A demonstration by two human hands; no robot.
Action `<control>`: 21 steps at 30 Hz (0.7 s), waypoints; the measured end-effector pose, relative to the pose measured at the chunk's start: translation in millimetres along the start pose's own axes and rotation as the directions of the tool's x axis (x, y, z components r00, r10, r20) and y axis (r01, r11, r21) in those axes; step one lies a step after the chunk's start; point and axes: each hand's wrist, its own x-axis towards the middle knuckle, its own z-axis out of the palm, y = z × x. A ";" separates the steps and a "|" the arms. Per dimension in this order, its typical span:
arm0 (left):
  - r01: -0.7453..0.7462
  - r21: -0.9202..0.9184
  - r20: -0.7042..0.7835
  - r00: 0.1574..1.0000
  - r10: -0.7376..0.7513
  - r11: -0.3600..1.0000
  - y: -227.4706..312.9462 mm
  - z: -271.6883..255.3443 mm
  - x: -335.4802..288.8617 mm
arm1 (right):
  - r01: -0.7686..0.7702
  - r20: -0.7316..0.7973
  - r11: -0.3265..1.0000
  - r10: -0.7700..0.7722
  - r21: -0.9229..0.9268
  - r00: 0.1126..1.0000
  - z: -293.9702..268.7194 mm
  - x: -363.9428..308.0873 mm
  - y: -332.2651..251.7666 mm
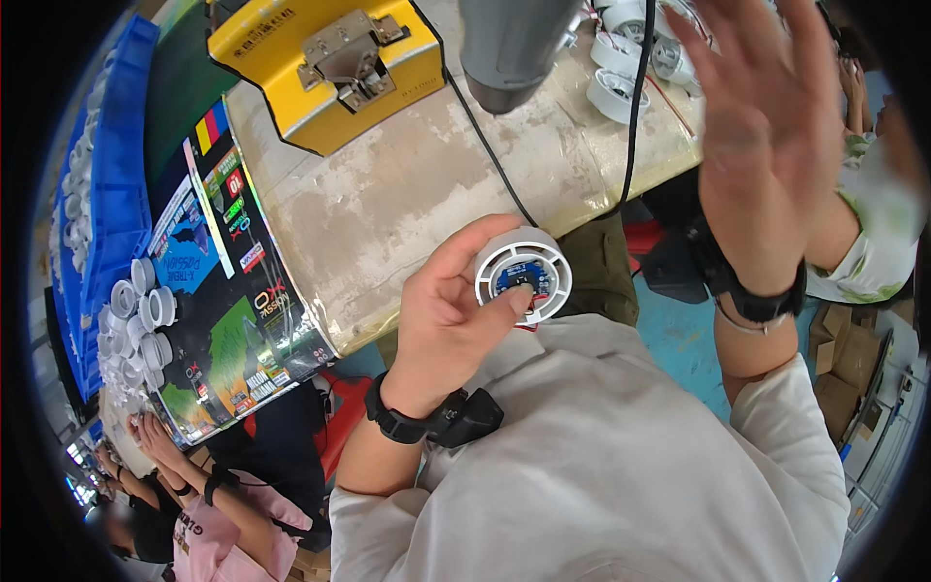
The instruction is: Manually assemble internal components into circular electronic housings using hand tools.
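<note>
My left hand (451, 310) is closed around a white round plastic housing (555, 254) near the front edge of the table. A blue circuit board (519, 274) sits in the middle of the housing's ring. My thumb lies over the board, beside a bit of red wire. Raised at the upper right, my right hand (766, 145) has its fingers stretched out and somewhat blurred by motion. Nothing shows in its grasp. Just beyond it lie several white round housings (618, 94) with thin red wires.
A yellow machine (339, 73) with a metal mechanism stands at the back. A grey rounded tool body (509, 48) hangs at top centre near black cables (490, 145). Left are a printed mat (228, 291), white rings (136, 320) and a blue bin (112, 194). Other people work on both sides.
</note>
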 end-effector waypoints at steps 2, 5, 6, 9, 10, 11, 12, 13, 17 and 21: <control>-0.005 -0.018 -0.026 1.000 0.004 1.000 3.6 -1.0 -2.1 | -0.126 -0.034 0.987 0.130 0.099 0.991 16.0 15.3 -11.5; -0.027 -0.031 -0.083 0.996 0.024 0.999 7.8 -5.4 -4.1 | -0.314 -0.041 0.916 0.334 0.249 0.942 39.6 35.4 -27.5; -0.046 -0.019 -0.110 0.993 0.044 0.999 9.3 -7.8 -4.9 | -0.373 -0.034 0.879 0.400 0.296 0.916 46.5 40.9 -32.4; -0.087 0.024 -0.176 0.980 0.090 0.996 8.5 -24.6 -7.5 | -0.520 0.007 0.740 0.572 0.427 0.820 66.0 53.7 -41.9; -0.106 0.022 -0.176 0.978 0.108 0.994 9.1 -28.9 -8.1 | -0.510 0.016 0.746 0.558 0.427 0.830 68.3 53.7 -43.3; -0.130 0.037 -0.218 0.967 0.134 0.991 10.8 -33.9 -8.8 | -0.471 0.030 0.726 0.529 0.501 0.848 68.5 51.3 -44.4; -0.152 0.051 -0.260 0.952 0.160 0.987 13.7 -38.9 -8.0 | -0.430 0.043 0.698 0.499 0.572 0.866 70.5 51.6 -45.1; -0.103 0.049 -0.315 0.942 0.113 0.993 19.2 -41.1 -7.7 | -0.465 0.051 0.700 0.525 0.542 0.849 74.7 55.0 -48.0; -0.205 0.029 -0.320 0.925 0.204 0.978 17.9 -56.1 2.6 | -0.232 -0.160 0.829 0.356 0.509 0.921 116.6 58.6 -41.3; -0.193 0.033 -0.287 0.938 0.194 0.981 17.8 -57.1 3.9 | -0.301 0.121 0.790 0.280 0.534 0.952 127.8 68.2 -35.1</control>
